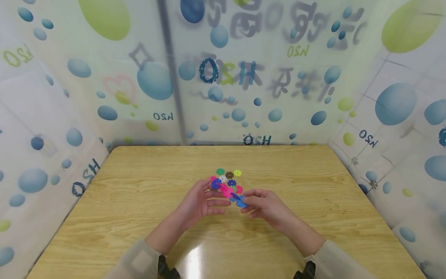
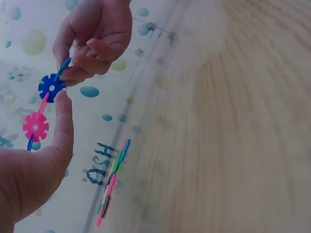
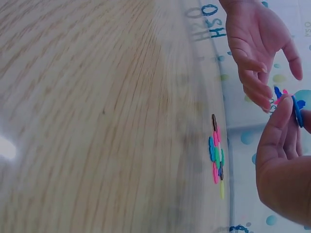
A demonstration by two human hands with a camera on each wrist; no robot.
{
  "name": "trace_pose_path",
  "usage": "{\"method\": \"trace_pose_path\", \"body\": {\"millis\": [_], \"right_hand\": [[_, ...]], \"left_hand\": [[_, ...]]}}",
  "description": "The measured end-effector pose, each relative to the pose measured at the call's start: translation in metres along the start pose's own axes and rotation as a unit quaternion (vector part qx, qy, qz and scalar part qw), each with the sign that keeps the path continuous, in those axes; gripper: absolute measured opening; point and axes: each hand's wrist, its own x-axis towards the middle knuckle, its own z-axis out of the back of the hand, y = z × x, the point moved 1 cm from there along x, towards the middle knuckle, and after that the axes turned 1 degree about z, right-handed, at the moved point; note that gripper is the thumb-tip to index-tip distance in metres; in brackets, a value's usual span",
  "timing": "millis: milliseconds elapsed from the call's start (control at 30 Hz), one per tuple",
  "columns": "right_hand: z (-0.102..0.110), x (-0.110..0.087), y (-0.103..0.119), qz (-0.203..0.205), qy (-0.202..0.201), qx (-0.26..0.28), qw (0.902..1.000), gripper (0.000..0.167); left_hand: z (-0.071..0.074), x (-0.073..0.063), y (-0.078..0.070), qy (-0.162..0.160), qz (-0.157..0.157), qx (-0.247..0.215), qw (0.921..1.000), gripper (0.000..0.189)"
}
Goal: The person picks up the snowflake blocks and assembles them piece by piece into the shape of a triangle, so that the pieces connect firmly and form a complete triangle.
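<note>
A short chain of notched plastic snowflake discs hangs in the air between the hands. It has a blue disc (image 1: pixel 216 183) at its left end, a pink disc (image 1: pixel 227 191) in the middle, then a dark blue disc (image 2: pixel 51 88) and a light blue disc (image 1: pixel 241 202) at the right end. My right hand (image 1: pixel 270 208) pinches the light blue disc between thumb and fingertips. Beside the chain's left part, my left hand (image 1: pixel 196 205) has its fingers spread and extended. Its thumb overlaps the chain in the left wrist view; whether it touches is unclear.
Behind the chain, several loose discs lie on the wooden table (image 1: pixel 139 193), among them a green disc (image 1: pixel 220 171), a brown disc (image 1: pixel 229 175) and a yellow disc (image 1: pixel 237 173). Patterned curtains (image 1: pixel 223 100) enclose the table at the back and sides.
</note>
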Motion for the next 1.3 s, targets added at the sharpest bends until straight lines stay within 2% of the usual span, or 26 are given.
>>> {"method": "trace_pose_path", "body": {"millis": [167, 267, 467, 600, 800, 933, 1067, 1300], "right_hand": [[-0.008, 0.003, 0.001, 0.002, -0.008, 0.006, 0.9999, 0.033], [-0.013, 0.004, 0.001, -0.001, -0.018, 0.012, 0.9998, 0.034], [-0.021, 0.005, 0.002, -0.007, -0.023, 0.052, 0.9984, 0.038], [-0.025, 0.007, 0.0, 0.004, -0.012, 0.069, 0.9975, 0.041], [-0.029, 0.01, -0.005, 0.021, 0.006, 0.085, 0.9961, 0.035], [-0.032, 0.011, -0.008, 0.029, 0.012, 0.08, 0.9963, 0.028], [-0.033, 0.011, -0.009, 0.029, 0.015, 0.069, 0.9971, 0.028], [-0.033, 0.009, -0.008, 0.028, 0.014, 0.057, 0.9979, 0.033]], "left_hand": [[-0.005, -0.003, 0.004, -0.001, -0.006, 0.024, 0.9997, 0.068], [-0.008, -0.004, 0.006, -0.008, -0.02, 0.038, 0.999, 0.064], [-0.015, -0.008, 0.005, -0.047, -0.059, 0.084, 0.9937, 0.063], [-0.017, -0.01, 0.007, -0.063, -0.07, 0.117, 0.9887, 0.069], [-0.018, -0.008, 0.009, -0.056, -0.071, 0.122, 0.9884, 0.073], [-0.017, -0.005, 0.01, -0.034, -0.095, 0.121, 0.9875, 0.077], [-0.016, -0.003, 0.011, -0.025, -0.118, 0.149, 0.9815, 0.073], [-0.015, -0.005, 0.01, -0.045, -0.147, 0.21, 0.9654, 0.061]]}}
